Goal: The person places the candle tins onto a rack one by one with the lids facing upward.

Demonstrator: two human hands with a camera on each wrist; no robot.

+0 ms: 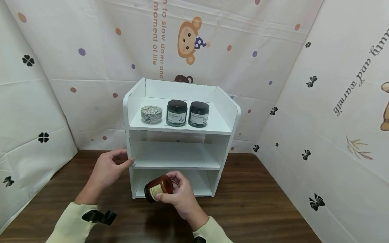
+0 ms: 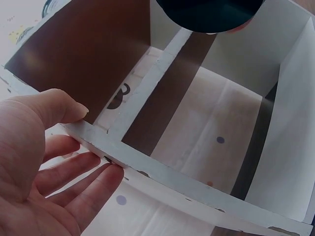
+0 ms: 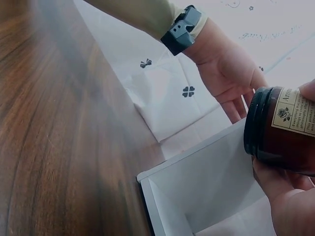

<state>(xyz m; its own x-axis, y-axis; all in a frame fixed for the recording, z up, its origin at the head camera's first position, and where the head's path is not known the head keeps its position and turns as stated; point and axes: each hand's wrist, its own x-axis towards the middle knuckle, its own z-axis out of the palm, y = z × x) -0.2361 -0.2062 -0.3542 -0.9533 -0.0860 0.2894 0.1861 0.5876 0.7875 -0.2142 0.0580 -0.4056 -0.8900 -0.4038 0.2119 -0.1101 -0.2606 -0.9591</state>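
Observation:
My right hand (image 1: 182, 195) grips a brown glass candle jar (image 1: 158, 188) with a dark lid and a cream label. The jar is tilted, lid to the left, in front of the bottom compartment of a small white shelf (image 1: 179, 167). In the right wrist view the jar's label (image 3: 295, 113) shows a rose drawing and print. My left hand (image 1: 107, 168) holds the left side panel of the shelf near the middle board. In the left wrist view its thumb (image 2: 64, 105) lies on the panel's front edge, and its fingertips touch the outer face.
On the top board stand a round patterned tin (image 1: 151, 114) and two dark green candle jars, the left one (image 1: 177, 113) and the right one (image 1: 199, 114). The shelf stands on a dark wooden table (image 1: 258, 202). Printed white cloth (image 1: 100, 60) hangs behind and at both sides.

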